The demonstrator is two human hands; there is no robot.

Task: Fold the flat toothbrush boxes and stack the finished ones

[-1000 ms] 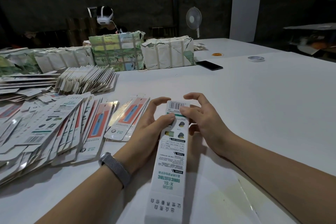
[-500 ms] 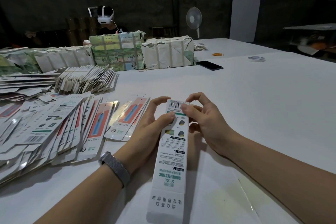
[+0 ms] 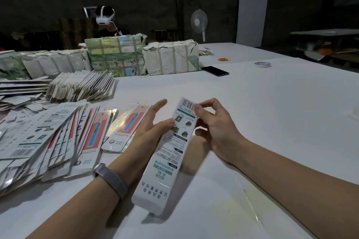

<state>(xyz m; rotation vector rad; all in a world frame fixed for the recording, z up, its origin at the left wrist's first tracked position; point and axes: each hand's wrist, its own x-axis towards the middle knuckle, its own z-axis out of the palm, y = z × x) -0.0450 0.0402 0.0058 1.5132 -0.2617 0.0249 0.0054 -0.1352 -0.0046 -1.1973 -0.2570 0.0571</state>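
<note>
While the toothbrush box (image 3: 171, 153) hangs above the near middle of the white table (image 3: 272, 106), both hands work at its far end, by the barcode. The left hand (image 3: 147, 132) supports the box from the side, thumb pressed on the printed face and the other fingers loosely extended. The right hand (image 3: 211, 122) pinches the top edge between thumb and forefinger. To close this end well, I think the right hand should tuck the flap straight in, while the left keeps the body square — otherwise the thin card may buckle. The fanned flat boxes (image 3: 58, 137) lie toward the left edge, touching nothing in hand. Wrapped bundles (image 3: 171, 58), a phone (image 3: 215, 71) and a tape roll (image 3: 262, 64) sit far off — nothing blocks the work.
</note>
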